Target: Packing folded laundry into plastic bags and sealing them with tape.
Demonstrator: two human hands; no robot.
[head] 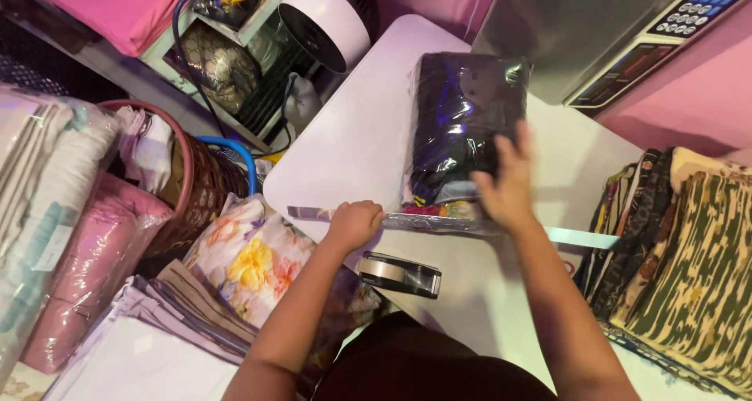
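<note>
The fingers of the left hand [354, 224] are curled together into a closed fist, clamped on the near edge of a clear plastic wrap flap [427, 222] that runs along the front of the parcel. The left forearm rises from the lower frame at a slant, wrist straight, knuckles facing up. The fingers of the right hand [507, 183] are spread apart and extended, pressed flat on the near top face of the wrapped fabric bundle [462, 119]; the hand is slightly motion-blurred. The right forearm enters from the lower right and angles up and to the left toward the bundle. The bundle is a dark folded cloth sealed in glossy clear film, lying on the white bench [352, 135] near its middle, its long side running away from the person; a strip of coloured printed cloth shows at its near end, just above the flap. A tape dispenser [399, 274] sits on the bench just beside the left wrist, on the near side. A grey weighing scale [595, 33] with a keypad stands at the far right of the bench. To the right lies a stack of patterned fabrics [681, 268]. To the left stand a floral wrapped package [251, 256], a woven basket [196, 189] and pink wrapped bedding [94, 268].
</note>
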